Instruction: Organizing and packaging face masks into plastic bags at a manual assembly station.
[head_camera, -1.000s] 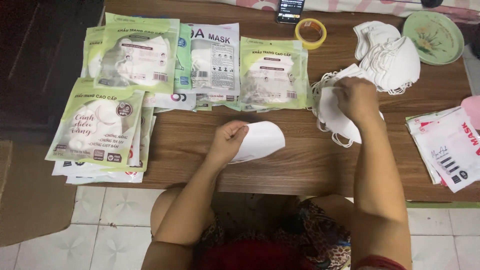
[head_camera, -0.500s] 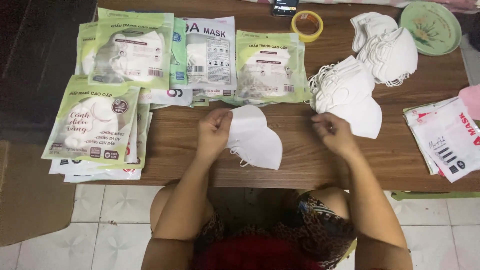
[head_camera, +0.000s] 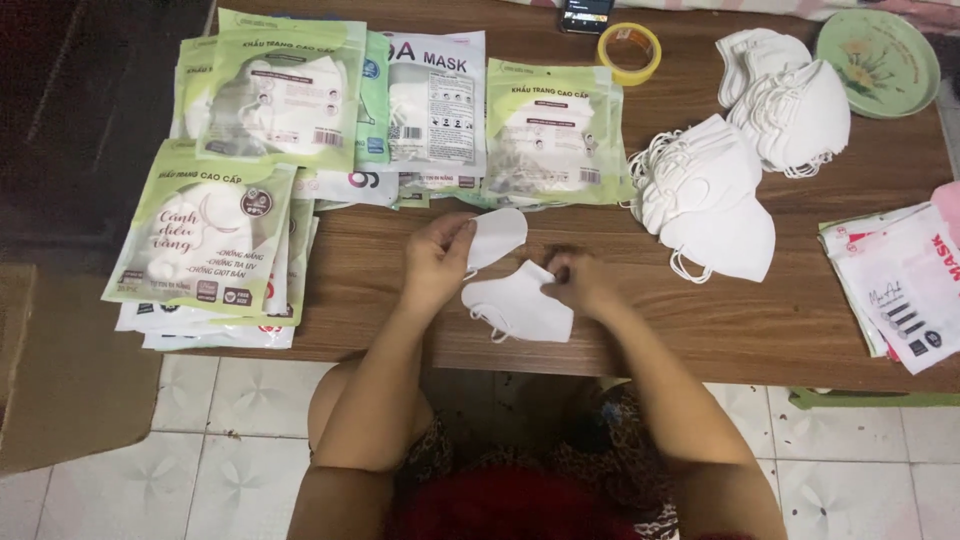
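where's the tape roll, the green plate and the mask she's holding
tape roll (head_camera: 629, 52), head view, on its yellow ring
green plate (head_camera: 878, 62), head view, on its patterned face
mask (head_camera: 515, 305), head view, on its white front panel

Left hand (head_camera: 437, 262), right hand (head_camera: 580, 283) pinch white mask (head_camera: 515, 300).

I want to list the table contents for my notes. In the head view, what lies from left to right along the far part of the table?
Green mask packets → white mask packet → tape roll → loose white masks → green plate.

One tape roll (head_camera: 629, 50), one green plate (head_camera: 878, 62).
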